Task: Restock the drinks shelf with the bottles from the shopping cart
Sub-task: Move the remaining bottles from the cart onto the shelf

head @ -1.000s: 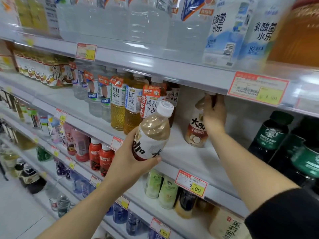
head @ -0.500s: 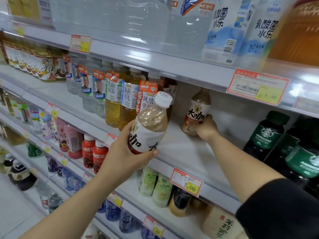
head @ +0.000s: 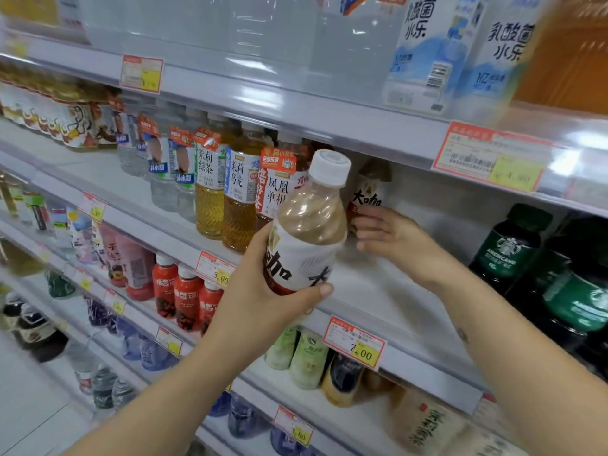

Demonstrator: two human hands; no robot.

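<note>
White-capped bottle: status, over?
Left hand grips white-capped beige plastic bottle, tilted, before shelf. Right hand open beside matching shelved bottle. Right forearm in the way.

The milk-tea bottle is beige inside, with a white cap and a white label bearing black characters over a red band. The shelf is pale grey. Its price tag is red-bordered with a yellow patch. The coffee bottles are dark, green-labelled.
</note>
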